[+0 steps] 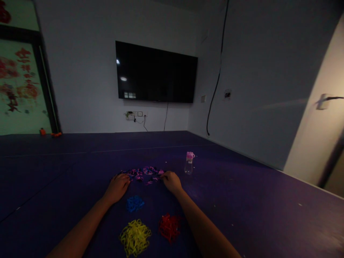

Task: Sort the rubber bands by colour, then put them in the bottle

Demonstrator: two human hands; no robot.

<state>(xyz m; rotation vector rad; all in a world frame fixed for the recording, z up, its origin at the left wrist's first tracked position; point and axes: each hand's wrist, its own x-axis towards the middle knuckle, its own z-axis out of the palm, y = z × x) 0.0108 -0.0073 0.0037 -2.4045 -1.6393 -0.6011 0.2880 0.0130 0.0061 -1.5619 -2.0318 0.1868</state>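
Observation:
Small pink and dark rubber bands (147, 171) lie loosely spread over the purple surface. At their left end rests my left hand (117, 184), palm down with the fingers stretched out over the nearest bands. My right hand (171, 181) is at the other end, thumb and fingertips drawn together at the edge of the bands; what they hold, if anything, is too small to tell. Between my forearms are a blue pile (134, 203), a yellow pile (135, 237) and a red pile (169, 227) of rubber bands.
A clear bottle with a pink cap (190, 155) stands beyond my right hand. The purple floor (242, 200) reaches to the walls, with tiny pale bits on it. A television (157, 73) hangs on the far wall, and a black cable (217, 80) hangs down the right wall.

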